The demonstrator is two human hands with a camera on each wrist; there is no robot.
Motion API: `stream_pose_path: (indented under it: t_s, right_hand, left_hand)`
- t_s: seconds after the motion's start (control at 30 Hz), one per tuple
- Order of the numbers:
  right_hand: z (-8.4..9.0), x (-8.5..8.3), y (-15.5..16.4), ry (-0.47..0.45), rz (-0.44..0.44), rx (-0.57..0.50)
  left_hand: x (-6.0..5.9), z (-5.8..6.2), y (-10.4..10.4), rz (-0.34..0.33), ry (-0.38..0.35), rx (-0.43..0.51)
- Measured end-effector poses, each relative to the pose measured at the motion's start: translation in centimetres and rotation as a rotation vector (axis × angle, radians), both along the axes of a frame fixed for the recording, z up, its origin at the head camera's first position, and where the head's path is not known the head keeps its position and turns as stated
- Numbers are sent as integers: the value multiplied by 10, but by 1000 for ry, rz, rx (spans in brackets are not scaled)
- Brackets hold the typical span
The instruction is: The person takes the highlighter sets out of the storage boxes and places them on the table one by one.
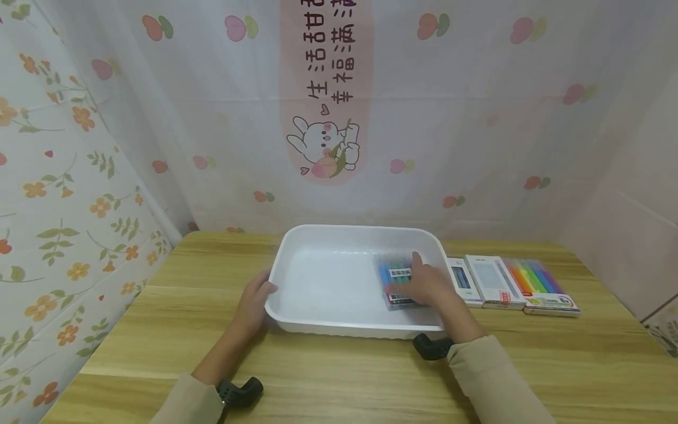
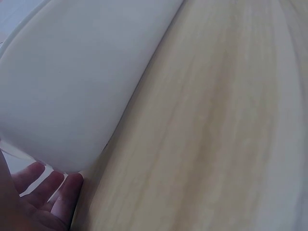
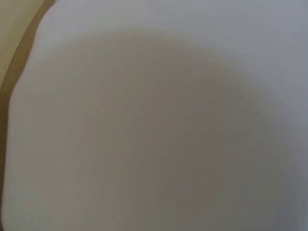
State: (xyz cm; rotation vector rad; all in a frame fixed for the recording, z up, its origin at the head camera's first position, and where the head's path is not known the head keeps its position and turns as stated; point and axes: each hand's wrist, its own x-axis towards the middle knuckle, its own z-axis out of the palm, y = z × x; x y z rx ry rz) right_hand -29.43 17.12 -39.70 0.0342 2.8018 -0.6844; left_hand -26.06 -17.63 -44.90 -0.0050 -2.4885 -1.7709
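A white plastic tray (image 1: 339, 328) stands on the table, and my left hand (image 1: 255, 300) holds its left end, thumb at the rim. The left wrist view shows the fingers (image 2: 72, 192) of that hand against the outer wall of the tray (image 2: 86, 82), low at a corner. Inside the tray at the right lies a clear pack of coloured pens (image 1: 389, 277), blue and green showing, with white labels. My right hand (image 1: 429, 285), blurred, reaches over the near wall and grips this pack, covering its right part. Only the tray's wall (image 3: 159, 120) fills most of the right wrist view.
Right of the tray lie a white box with dark pens in its window (image 1: 462, 278), a pale flat box (image 1: 492, 280) and a pack of rainbow-coloured pens (image 1: 540, 282). A printed curtain (image 1: 450, 129) hangs behind the wooden table (image 1: 339, 377).
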Motion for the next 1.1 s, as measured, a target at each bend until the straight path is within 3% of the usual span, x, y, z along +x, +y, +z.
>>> stream_pose_path:
  t_s: [0.73, 1.1]
  right_hand:
    - [1, 2, 0, 77, -5, 3]
    - [-1, -2, 3, 130, -2, -71]
  left_hand:
    - [0, 0, 0, -6, -1, 11]
    - [0, -1, -1, -6, 6, 16]
